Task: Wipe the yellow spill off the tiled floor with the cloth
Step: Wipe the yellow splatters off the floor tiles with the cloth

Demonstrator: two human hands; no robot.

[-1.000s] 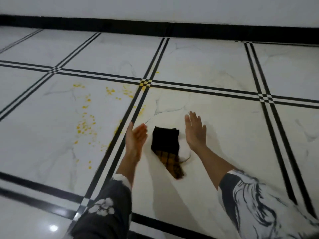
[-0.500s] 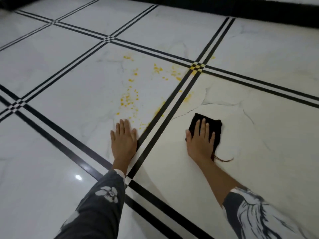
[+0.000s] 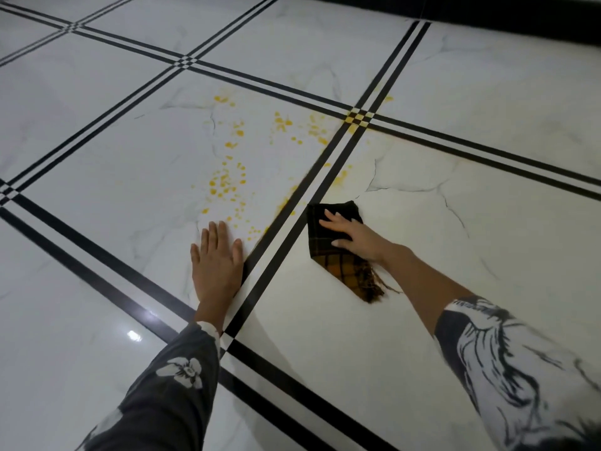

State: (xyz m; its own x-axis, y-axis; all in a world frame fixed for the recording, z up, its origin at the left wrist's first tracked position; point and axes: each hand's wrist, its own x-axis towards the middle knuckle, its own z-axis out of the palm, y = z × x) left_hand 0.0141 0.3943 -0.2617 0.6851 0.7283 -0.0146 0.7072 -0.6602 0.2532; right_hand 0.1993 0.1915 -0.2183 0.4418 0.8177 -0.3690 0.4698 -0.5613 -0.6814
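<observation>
White marble-look tiled floor (image 3: pixel 97 141) w/ double black stripes fills the head view; black skirting (image 3: pixel 520 14) runs along the edge at 1 o'clock.

Yellow spill (image 3: pixel 227 180): scattered drops and smears on the tile at approx 11 o'clock from frame centre. It reaches up to the stripe crossing (image 3: pixel 358 118), whose small squares look stained yellow, and a few flecks lie past it.

Cloth (image 3: pixel 344 271), dark w/ an orange plaid part and a frayed corner, lies flat on the next tile, just across the stripes at 3 o'clock from the left hand (image 3: pixel 216 262) and at 4 o'clock from the main spatter. Its top corner is near the closest smears but not on them.

Right hand (image 3: pixel 357 237) presses on the cloth's dark half, fingers straight and spread, nothing grasped.

Left hand is flat on the floor, palm down, fingers straight and together, relaxed. The nearest drops are just off its fingertips at 12–1 o'clock.

Both arms wear patterned sleeves, floral on the left sleeve (image 3: pixel 162 392). Light glare (image 3: pixel 134 335) at 7 o'clock.
</observation>
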